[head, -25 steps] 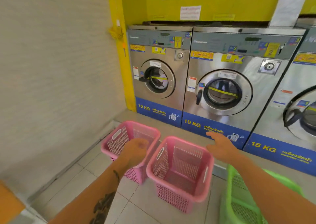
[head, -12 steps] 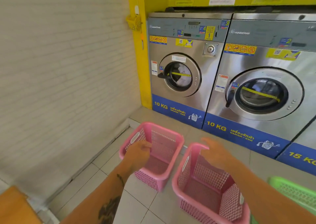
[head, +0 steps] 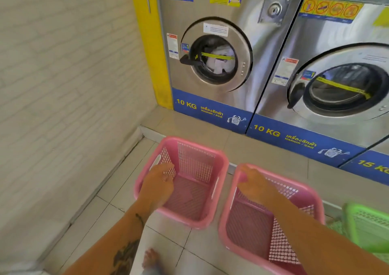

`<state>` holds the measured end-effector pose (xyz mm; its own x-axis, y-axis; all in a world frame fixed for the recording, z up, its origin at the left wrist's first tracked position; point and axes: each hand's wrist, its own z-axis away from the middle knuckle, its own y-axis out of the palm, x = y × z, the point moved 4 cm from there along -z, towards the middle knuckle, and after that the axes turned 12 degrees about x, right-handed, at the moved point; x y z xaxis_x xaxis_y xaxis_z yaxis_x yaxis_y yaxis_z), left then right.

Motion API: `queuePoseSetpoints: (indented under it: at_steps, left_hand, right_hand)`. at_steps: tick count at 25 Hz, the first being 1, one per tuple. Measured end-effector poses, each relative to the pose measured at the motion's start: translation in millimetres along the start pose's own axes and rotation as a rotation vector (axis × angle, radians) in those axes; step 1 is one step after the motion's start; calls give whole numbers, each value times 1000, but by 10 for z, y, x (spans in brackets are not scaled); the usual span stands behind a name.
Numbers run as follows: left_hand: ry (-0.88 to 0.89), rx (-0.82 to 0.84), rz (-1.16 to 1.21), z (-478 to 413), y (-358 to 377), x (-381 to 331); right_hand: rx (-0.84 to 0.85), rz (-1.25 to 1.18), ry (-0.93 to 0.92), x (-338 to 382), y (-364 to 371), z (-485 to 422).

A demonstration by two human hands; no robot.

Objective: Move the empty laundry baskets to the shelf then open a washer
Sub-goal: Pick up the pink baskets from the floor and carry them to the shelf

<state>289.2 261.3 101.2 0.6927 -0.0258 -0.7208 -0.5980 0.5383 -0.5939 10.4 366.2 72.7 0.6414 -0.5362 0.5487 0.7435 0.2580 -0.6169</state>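
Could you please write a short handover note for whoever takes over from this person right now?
Left hand: at the left wall of the left pink basket; grip unclear through blur.
Right hand: at the far-left rim corner of the right pink basket; grip unclear.
Both are empty, on the floor before the washers; green basket far right.
Done: nothing. No shelf in view. Left washer, laundry inside, and right washer are closed.
Left: shelve baskets, open a washer.
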Motion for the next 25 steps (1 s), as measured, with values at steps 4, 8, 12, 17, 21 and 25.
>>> queuePoseSetpoints:
  at_steps: [4, 8, 12, 17, 21, 25]
  left_hand:
    - [29, 8, -162, -818, -118, 529]
    - [23, 88, -329, -1684, -124, 1224]
    - [-13, 143, -469, -2412, -103, 1807]
    - [-46, 214, -506, -2943, 45, 2434]
    - [3, 240, -469, -3062, 162, 2698]
    - [32, 186, -355, -3090, 168, 2768]
  right_hand:
    - [24, -60, 187, 297, 176, -408]
    - [34, -136, 359, 198, 640, -1172]
    - [45, -171, 450, 51, 1104, -1863]
    - [-67, -171, 554, -122, 1473, -2351]
    - [-151, -178, 579, -311, 1554, -2473]
    - [-150, -224, 602, -412, 1595, -2499]
